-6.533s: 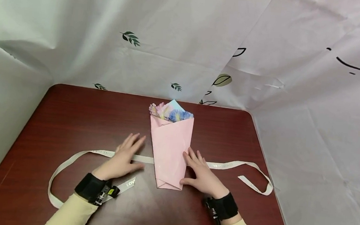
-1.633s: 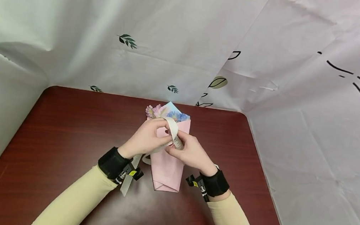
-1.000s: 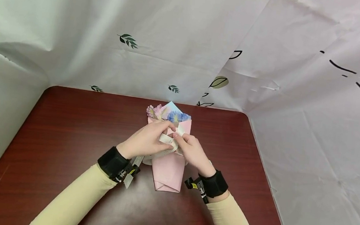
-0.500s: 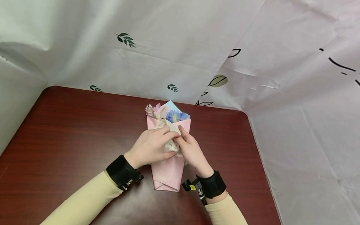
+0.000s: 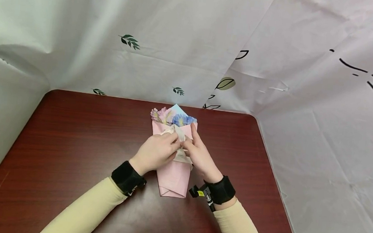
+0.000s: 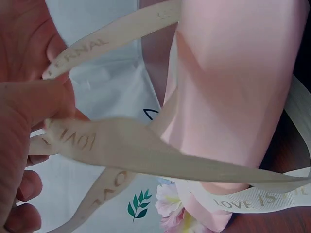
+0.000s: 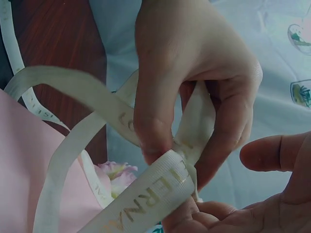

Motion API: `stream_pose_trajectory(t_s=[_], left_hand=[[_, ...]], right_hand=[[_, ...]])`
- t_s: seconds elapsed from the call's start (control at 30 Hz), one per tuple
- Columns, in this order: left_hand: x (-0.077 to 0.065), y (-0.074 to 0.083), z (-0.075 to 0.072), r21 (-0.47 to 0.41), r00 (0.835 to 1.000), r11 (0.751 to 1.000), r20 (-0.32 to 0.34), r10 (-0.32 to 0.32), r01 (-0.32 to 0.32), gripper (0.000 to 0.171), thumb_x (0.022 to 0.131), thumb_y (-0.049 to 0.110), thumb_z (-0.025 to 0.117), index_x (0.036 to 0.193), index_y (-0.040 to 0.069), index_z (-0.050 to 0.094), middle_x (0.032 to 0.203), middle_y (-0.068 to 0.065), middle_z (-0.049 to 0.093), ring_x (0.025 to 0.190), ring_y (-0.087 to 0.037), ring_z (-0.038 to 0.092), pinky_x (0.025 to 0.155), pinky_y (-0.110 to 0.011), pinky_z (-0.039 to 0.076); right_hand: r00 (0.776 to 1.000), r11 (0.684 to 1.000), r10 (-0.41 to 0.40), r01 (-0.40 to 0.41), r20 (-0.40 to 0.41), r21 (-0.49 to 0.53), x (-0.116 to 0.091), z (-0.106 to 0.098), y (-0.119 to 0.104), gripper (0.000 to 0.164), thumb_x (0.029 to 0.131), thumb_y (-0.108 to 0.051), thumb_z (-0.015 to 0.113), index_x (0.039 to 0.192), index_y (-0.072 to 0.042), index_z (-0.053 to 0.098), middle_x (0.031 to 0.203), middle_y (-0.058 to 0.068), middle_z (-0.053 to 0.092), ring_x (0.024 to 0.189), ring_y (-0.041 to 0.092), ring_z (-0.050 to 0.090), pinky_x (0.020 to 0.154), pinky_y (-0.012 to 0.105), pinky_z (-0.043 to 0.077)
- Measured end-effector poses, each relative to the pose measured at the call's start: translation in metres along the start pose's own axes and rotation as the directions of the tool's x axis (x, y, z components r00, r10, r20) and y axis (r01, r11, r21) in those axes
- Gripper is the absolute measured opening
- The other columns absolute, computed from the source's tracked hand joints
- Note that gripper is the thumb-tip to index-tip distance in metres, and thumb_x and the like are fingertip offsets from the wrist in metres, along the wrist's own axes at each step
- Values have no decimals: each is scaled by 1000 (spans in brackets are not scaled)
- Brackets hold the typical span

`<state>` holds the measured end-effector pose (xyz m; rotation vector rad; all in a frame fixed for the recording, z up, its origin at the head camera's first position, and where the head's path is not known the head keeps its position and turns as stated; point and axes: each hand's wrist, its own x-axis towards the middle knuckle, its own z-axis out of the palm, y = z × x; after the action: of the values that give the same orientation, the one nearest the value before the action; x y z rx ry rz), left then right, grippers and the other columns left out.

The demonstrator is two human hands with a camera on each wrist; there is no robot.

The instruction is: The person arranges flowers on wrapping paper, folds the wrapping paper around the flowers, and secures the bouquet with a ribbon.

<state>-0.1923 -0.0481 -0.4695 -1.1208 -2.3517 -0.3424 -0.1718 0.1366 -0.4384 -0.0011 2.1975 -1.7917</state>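
Note:
A bouquet in pink paper (image 5: 172, 180) lies on the table, with pink and blue flowers (image 5: 179, 120) at its far end. A cream ribbon (image 5: 181, 156) printed with gold letters passes round the paper and crosses above it in loops. My left hand (image 5: 155, 150) pinches the ribbon between thumb and fingers, right over the bouquet's upper half. Close beside it, my right hand (image 5: 202, 160) holds the ribbon with bent fingers while one finger points up toward the flowers. In the right wrist view, the ribbon (image 7: 146, 199) gathers into a small crossing at the fingertips.
The dark red table (image 5: 81, 133) has a rounded back edge against a pale hanging cloth (image 5: 167, 29) with leaf prints. Another cloth wall (image 5: 330, 144) stands along the right side. Each wrist wears a black band (image 5: 128, 178) with a small camera.
The ribbon, earlier spread flat under the bouquet, is now lifted and looped over it. In the last second its bunched loop has tightened between the hands, and a right finger has straightened upward.

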Motion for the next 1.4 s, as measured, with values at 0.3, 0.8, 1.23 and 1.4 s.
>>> stream_pose_trajectory(t_s=[0.3, 0.8, 1.23, 1.4], left_hand=[[2, -1, -8, -62, 994, 995, 76, -75, 80, 10, 84, 19, 66, 75, 19, 69, 74, 4, 51, 62, -14, 53, 49, -32, 45], [-2, -12, -5, -573, 869, 662, 407, -283, 484, 19, 88, 20, 63, 75, 28, 73, 71, 10, 56, 72, -10, 51, 59, -28, 40], [-28, -34, -17, -471, 854, 750, 464, -236, 464, 16, 94, 52, 66, 85, 40, 72, 54, 16, 50, 45, -6, 43, 45, -26, 31], [-37, -42, -17, -488, 853, 741, 473, -220, 461, 25, 94, 58, 63, 87, 38, 76, 55, 17, 49, 50, -4, 44, 48, -26, 32]], right_hand=[[964, 982, -186, 173, -189, -82, -26, -5, 14, 47, 106, -14, 51, 153, -14, 44, 146, 14, 54, 129, 28, 56, 100, 41, 50], [967, 965, -200, 166, -157, -203, -44, 38, 64, 31, 96, -30, 71, 125, -18, 68, 87, 3, 67, 68, 15, 59, 56, 19, 41], [959, 969, -248, 241, -139, -61, -45, -6, 57, 24, 102, -22, 64, 99, 2, 69, 93, 24, 67, 83, 17, 62, 71, 29, 51], [959, 963, -257, 243, -122, -119, -47, -28, 56, 23, 100, -19, 66, 94, 3, 67, 69, 8, 62, 59, 13, 55, 57, 25, 49]])
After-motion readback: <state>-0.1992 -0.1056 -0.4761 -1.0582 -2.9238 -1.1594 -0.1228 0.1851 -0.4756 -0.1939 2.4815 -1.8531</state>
